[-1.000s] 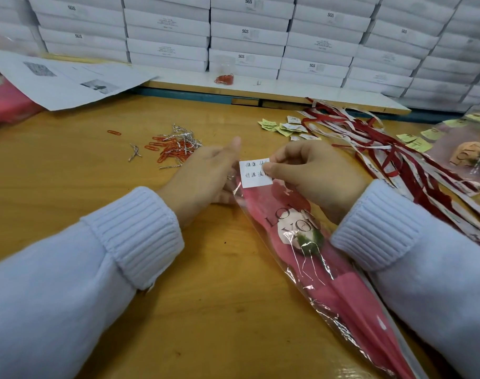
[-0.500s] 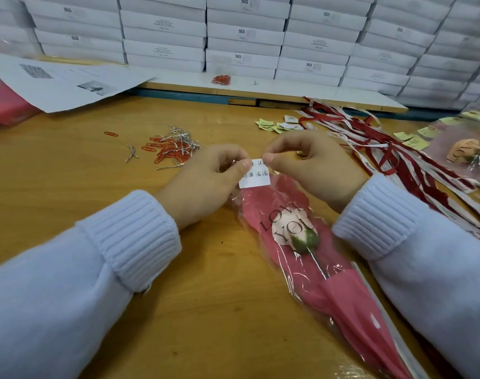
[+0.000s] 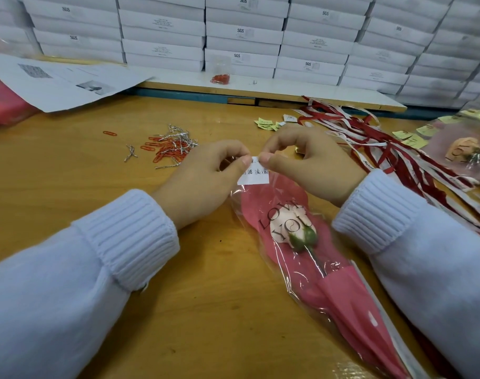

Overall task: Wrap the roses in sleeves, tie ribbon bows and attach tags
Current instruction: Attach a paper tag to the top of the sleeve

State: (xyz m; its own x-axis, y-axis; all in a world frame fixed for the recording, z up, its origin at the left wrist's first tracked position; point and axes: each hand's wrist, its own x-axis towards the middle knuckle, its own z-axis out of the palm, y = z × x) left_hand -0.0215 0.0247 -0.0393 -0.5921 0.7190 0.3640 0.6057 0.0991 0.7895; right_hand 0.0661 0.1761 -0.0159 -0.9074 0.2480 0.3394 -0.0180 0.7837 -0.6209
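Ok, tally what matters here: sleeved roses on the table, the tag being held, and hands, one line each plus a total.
Sleeved roses: 2, the cream rose in a pink-lined clear plastic sleeve at centre and the peach rose in a clear sleeve at far right
White handwritten paper tag: 1
Hands: 2, left hand, right hand
Total: 5
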